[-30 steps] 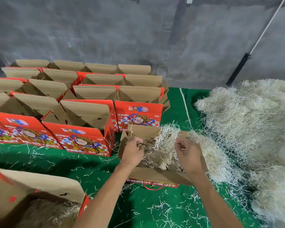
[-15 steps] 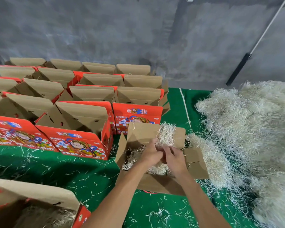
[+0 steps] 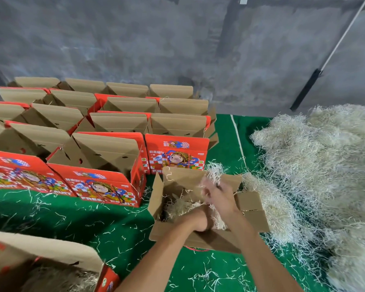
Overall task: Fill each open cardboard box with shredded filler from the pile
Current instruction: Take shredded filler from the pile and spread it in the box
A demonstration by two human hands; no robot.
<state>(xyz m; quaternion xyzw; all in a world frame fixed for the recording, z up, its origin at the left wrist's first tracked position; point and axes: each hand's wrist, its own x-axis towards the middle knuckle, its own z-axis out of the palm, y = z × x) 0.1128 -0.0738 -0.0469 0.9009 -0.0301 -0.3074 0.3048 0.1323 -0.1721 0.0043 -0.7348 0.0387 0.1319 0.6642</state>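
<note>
The left hand [image 3: 200, 221] was pushed down inside the open box [image 3: 251, 216], fingers buried in the shredded filler [image 3: 183, 208], its grasp impossible to tell. The right hand [image 3: 218, 193], motion-blurred above it, pinched a tuft of filler, while the pile [image 3: 316, 165] lay just right of the box.

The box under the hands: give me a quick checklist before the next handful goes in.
1. Flaps open on the box being filled: ok, all spread outward.
2. Filler level: not ok, the filler in the box covers only part of the inside, with brown cardboard bare at the far left.
3. Left hand: ok, down inside the box on the filler.
4. Right hand: cannot tell its grip, it is motion-blurred over the box, strands at its fingertips.
5. Supply: ok, the pile lies directly right of the box, touching its right flap.
6. Next boxes: ok, the red boxes stand open to the left.
</note>
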